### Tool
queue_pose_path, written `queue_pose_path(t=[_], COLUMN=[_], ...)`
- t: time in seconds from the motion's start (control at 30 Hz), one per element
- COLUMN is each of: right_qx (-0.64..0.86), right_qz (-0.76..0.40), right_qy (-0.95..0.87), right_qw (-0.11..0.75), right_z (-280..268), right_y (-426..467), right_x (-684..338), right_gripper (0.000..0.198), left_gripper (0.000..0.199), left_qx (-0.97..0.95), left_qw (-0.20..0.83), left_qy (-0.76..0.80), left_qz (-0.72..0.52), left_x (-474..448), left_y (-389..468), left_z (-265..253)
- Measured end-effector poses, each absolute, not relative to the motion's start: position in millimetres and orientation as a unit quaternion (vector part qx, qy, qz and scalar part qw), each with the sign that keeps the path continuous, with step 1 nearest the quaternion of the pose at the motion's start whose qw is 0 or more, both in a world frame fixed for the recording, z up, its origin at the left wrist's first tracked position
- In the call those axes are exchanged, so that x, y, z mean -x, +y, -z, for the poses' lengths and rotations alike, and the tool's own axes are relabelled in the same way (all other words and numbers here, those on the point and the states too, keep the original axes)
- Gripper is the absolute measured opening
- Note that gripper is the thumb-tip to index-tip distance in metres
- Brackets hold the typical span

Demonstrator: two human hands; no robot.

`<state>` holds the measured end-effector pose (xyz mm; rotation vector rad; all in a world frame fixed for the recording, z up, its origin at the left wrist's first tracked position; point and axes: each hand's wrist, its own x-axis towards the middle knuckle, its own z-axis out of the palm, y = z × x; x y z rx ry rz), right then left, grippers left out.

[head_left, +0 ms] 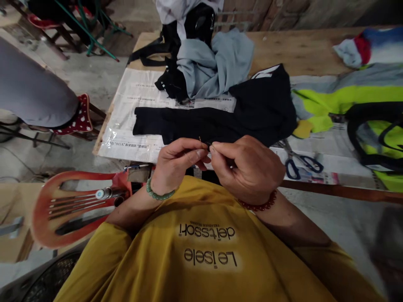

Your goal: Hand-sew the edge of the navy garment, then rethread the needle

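Note:
My left hand (176,161) is closed in a pinch, with the thin tip of a needle (200,139) poking up from between thumb and forefinger. Fingertip to fingertip with it, my right hand (248,163) is also pinched shut. A short dark line, apparently thread, shows between the two hands; most of it is hidden by the fingers. Just beyond them, a black garment (201,119) lies spread across newspaper on the table. To the right of my right hand rest scissors with dark blue handles (304,163).
Grey cloth (220,63) and a black bag (198,23) are heaped at the back of the wooden table (299,48). Yellow-green and grey garments (346,98) lie on the right. An orange plastic chair (47,209) stands on the left, carrying a small bottle (103,193). Another person (37,79) sits at far left.

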<state>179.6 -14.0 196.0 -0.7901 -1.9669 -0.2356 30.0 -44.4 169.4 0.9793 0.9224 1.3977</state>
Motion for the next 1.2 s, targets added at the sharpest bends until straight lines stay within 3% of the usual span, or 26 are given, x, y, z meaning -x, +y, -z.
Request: queue_pose_path(t=[0.47,1.0,1.2], right_qx=[0.345,0.308,0.326], right_qz=[0.098,0.124,0.100], right_qy=[-0.813,-0.807,-0.820], right_qw=[0.459,0.489,0.460], right_z=[-215,-212,-212], right_y=[-23,-25,-26], right_x=[-180,-182,-184], right_gripper=[0.013,0.008,0.017], left_gripper=[0.011,0.012,0.014], left_qx=[-0.437,-0.436,-0.432], left_qw=[0.534,0.541,0.538], left_qy=[0.376,0.389,0.395], left_qz=[-0.618,-0.605,-0.607], left_x=[-34,-38,-38], left_y=[-45,-52,-52], left_z=[-182,-180,-181])
